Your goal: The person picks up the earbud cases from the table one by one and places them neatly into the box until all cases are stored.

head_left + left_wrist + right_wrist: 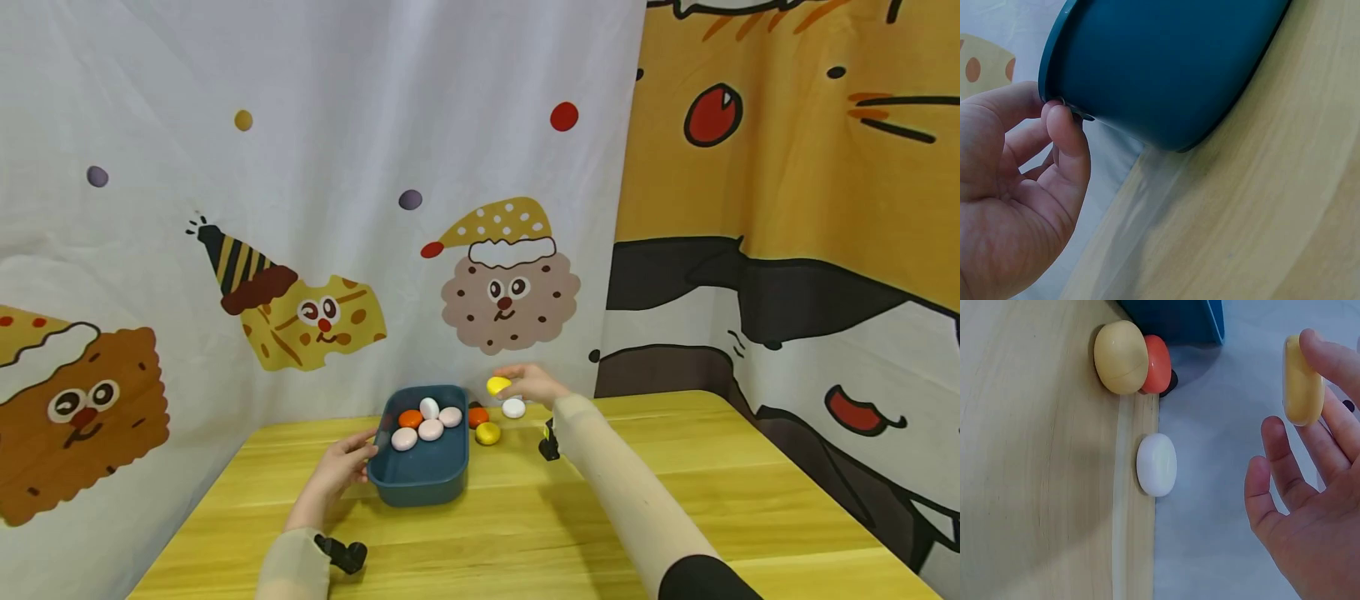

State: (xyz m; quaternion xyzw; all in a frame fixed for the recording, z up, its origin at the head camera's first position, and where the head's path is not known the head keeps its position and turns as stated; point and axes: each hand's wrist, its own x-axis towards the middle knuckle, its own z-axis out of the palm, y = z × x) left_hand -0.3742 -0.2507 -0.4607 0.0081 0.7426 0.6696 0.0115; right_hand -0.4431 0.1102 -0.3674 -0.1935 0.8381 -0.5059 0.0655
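I read mid-transfer: right hand pinches yellow piece near back edge of table (left hand pinches box), box drop likely next.

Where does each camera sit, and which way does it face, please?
Head: on the head, facing forward and down at the blue bin; left hand, right hand, sleeves show.
Left wrist: on that wrist, facing the bin; left hand shows.
Right wrist: on that wrist, facing the yellow oval piece; right hand shows.
Head and right wrist share the white oval piece.
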